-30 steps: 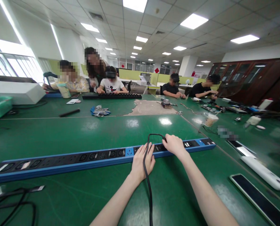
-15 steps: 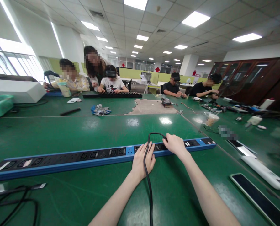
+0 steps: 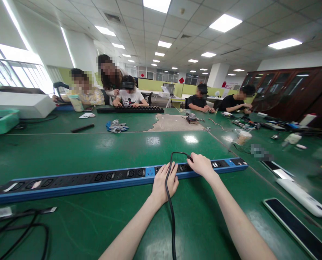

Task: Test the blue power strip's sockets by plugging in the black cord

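Observation:
A long blue-edged power strip [image 3: 104, 185] with black sockets and blue ones lies across the green table before me. My left hand [image 3: 164, 181] grips the strip near its middle, fingers laid over the top face and thumb toward the near side. Over the back of that hand runs a black power cord [image 3: 172, 216], looping up and across to the right. My right hand [image 3: 201, 164] is closed around the plug end of this cord, right above the sockets. The plug is mostly hidden by my fingers, so I cannot tell how deep it sits in a socket.
Black cables [image 3: 28, 225] lie at the lower left. A phone [image 3: 296, 229] and a white bar-shaped device [image 3: 303, 198] are on the right. Gloves [image 3: 117, 126], a dark stick [image 3: 83, 128] and a green basket [image 3: 4, 122] stand farther back. Other people sit across the table.
The view has shifted slightly, so the strip's left end and the cables sit a little farther right. Both hands keep their places on the strip and the plug.

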Tool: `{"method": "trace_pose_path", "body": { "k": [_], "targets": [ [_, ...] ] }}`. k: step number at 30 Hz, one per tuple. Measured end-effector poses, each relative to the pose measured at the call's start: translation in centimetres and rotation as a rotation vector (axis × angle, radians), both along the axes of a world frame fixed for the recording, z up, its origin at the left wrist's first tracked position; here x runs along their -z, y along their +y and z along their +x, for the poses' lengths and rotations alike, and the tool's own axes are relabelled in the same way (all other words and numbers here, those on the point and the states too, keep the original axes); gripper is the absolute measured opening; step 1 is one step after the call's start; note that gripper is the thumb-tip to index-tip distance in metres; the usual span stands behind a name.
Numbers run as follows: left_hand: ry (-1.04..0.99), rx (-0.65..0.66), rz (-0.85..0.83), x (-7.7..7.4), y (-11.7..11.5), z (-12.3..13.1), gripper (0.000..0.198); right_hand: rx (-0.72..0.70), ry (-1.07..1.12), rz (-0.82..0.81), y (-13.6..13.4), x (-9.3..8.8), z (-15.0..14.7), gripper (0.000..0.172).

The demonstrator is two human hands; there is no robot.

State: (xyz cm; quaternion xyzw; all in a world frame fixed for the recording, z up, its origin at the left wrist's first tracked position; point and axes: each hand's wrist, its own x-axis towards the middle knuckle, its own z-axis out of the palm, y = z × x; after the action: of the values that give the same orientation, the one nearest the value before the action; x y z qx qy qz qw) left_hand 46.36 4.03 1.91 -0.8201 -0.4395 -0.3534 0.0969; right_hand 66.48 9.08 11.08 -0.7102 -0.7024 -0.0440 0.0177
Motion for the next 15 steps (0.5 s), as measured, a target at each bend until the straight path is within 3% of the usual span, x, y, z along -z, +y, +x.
{"method": "trace_pose_path", "body": {
  "k": [15],
  "targets": [
    [0.049,-0.049,0.02,-0.1,-0.1,0.3,0.056,-0.063,0.032,-0.029,0.0,0.1,1.1,0.043]
  ]
}}
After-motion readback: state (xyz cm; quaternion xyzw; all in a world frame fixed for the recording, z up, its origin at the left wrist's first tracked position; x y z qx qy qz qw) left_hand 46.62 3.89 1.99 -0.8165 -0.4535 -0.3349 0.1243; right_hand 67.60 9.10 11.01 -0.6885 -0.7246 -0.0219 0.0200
